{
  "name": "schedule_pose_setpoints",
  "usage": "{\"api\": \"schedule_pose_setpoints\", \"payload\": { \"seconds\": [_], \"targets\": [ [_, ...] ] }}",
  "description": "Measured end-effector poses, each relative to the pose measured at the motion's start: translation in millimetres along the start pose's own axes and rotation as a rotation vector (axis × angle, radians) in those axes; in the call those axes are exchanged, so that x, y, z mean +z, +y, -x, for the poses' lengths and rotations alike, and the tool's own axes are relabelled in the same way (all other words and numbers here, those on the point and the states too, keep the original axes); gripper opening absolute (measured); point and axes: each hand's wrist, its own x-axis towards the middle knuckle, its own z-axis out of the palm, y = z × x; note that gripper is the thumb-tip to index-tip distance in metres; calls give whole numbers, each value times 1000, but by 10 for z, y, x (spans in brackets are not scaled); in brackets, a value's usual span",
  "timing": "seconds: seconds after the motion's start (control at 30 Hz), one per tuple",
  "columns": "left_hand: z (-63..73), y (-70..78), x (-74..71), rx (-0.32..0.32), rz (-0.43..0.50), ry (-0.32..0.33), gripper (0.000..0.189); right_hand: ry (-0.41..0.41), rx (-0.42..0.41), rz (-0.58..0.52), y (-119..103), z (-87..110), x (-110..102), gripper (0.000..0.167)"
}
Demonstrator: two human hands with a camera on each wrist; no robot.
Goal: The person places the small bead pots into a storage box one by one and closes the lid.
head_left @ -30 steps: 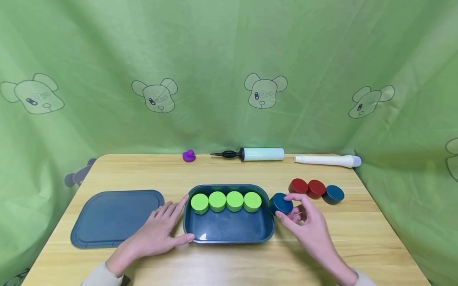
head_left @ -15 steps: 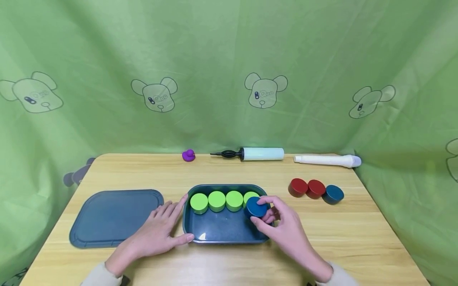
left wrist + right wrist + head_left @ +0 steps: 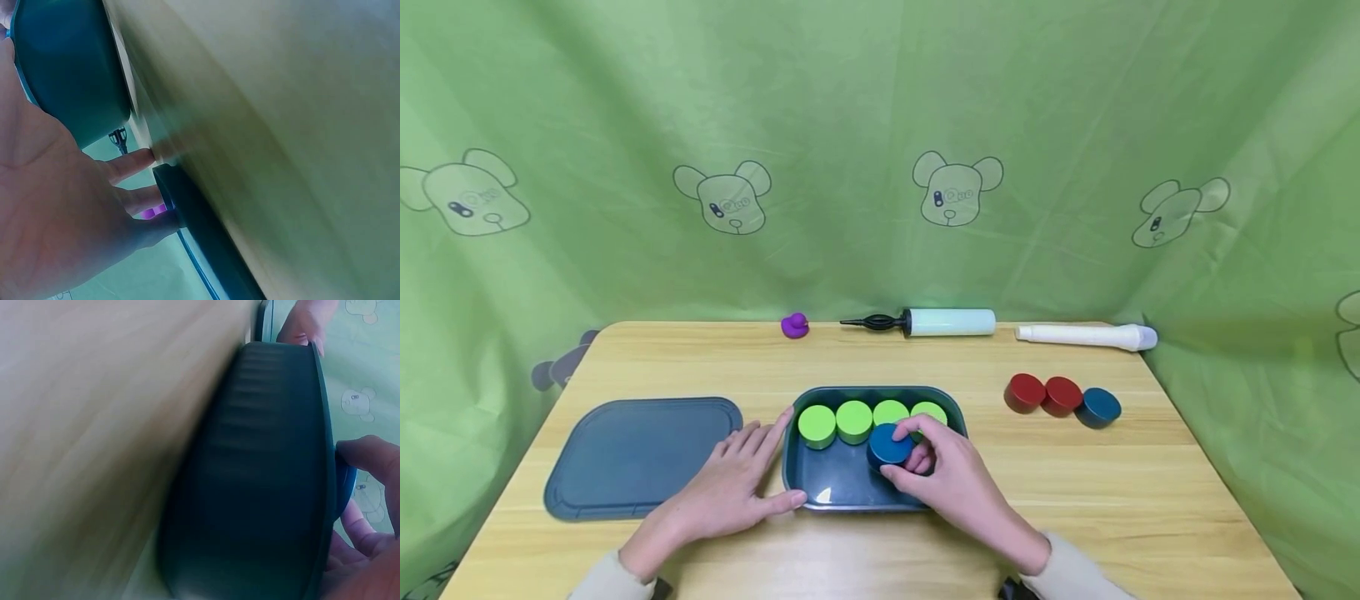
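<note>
A dark blue rectangular box (image 3: 827, 492) stands in the middle of the table, with a row of several lime green round discs (image 3: 853, 419) along its far side. Over the box, my right hand (image 3: 958, 479) pinches a blue round disc (image 3: 889, 446) between thumb and fingers, in front of the green row. In the right wrist view the box wall hides most of that blue disc (image 3: 344, 481). My left hand (image 3: 737, 479) rests at the box's left side, thumb and index finger touching the rim. Its other fingertips meet the edge of the flat blue lid (image 3: 200, 231) in the left wrist view.
The lid (image 3: 632, 458) lies left of the box. Two red discs (image 3: 1025, 393) and another blue disc (image 3: 1098, 408) sit in a row to the right. Along the back edge are a purple rubber duck (image 3: 794, 326), a hand pump (image 3: 951, 322) and a white stick-like object (image 3: 1082, 336).
My right hand has carried the blue disc leftward, from beside the box's right wall to over its inside. The left hand has stayed at the box's left side.
</note>
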Motion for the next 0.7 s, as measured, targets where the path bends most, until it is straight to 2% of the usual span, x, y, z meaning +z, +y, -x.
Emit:
{"api": "schedule_pose_setpoints", "payload": {
  "seconds": [0.27, 0.7],
  "targets": [
    [10, -3, -4, 2, 22, -6, 107, -72, -54, 23, -45, -59, 219, 37],
    [-10, -12, 15, 0, 22, -5, 107, -201, -44, 14, -181, -196, 432, 31]
  ]
}}
